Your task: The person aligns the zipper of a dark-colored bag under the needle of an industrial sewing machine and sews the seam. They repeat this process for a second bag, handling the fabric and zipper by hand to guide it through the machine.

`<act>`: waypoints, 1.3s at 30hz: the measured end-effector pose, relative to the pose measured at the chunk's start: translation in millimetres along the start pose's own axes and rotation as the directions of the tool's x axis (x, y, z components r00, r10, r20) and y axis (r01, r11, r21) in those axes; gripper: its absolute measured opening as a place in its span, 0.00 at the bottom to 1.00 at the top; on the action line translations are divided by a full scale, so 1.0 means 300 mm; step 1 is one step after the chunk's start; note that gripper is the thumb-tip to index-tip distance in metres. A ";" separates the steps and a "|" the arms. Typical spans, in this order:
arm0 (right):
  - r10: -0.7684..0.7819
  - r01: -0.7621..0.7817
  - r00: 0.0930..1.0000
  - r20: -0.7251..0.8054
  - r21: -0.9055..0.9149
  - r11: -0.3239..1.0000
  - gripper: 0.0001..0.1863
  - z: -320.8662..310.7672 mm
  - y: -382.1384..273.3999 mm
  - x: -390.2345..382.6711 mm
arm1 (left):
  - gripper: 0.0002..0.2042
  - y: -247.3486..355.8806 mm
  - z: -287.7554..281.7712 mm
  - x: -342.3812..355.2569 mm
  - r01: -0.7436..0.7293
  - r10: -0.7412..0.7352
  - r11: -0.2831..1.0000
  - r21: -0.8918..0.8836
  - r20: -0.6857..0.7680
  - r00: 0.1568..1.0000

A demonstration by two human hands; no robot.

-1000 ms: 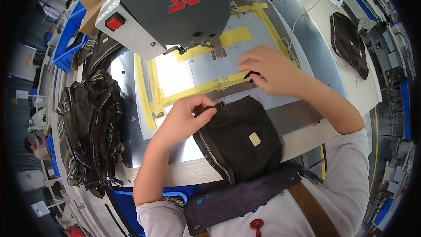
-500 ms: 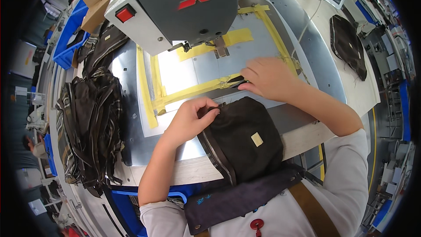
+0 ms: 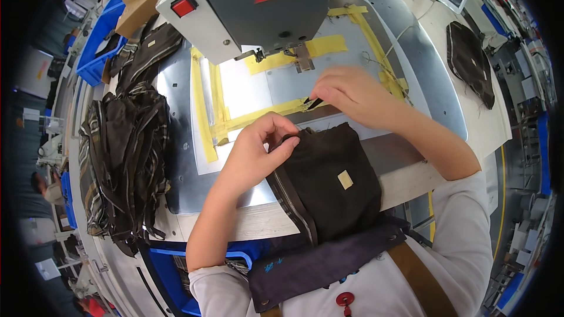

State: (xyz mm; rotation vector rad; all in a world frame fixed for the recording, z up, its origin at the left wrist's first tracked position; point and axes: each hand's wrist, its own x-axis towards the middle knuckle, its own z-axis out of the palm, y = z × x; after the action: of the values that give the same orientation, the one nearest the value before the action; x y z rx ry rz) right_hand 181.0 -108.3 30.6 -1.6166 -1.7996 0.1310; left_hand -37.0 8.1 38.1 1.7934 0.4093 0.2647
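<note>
Black zippered pouch (image 3: 332,185), at table edge short of the yellow-taped sewing plate (image 3: 247,91): left hand (image 3: 255,149) pinching its top corner, right hand (image 3: 349,94) pinching a small dark tab (image 3: 312,103); not yet under the machine head (image 3: 258,3).

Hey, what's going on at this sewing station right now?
A person sits at a grey sewing machine. Their left hand pinches the top edge of a dark brown zippered pouch lying on the metal plate. Their right hand pinches a small dark strap piece against the yellow tape just beyond it. A heap of similar bags lies to the left.
</note>
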 end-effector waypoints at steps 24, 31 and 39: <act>0.230 -0.367 0.930 0.288 0.774 0.516 0.11 -0.142 -0.163 -0.052 | 0.06 0.350 0.056 -0.002 0.059 -0.070 0.916 0.397 0.014 0.997; 0.195 -0.263 0.964 0.180 0.737 0.623 0.10 -0.179 -0.182 -0.057 | 0.08 0.337 0.056 -0.005 -0.017 -0.001 0.977 0.211 0.083 0.997; 0.087 -0.119 0.993 0.082 0.765 0.633 0.10 -0.170 -0.190 -0.060 | 0.10 0.290 0.075 -0.024 -0.102 0.099 0.990 0.097 0.039 0.994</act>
State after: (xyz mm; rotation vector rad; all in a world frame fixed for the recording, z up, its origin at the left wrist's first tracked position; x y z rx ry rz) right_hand 161.1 -155.6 90.2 -1.0659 -1.3574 0.8755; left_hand -23.0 -34.0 116.7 1.9159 0.3126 0.2880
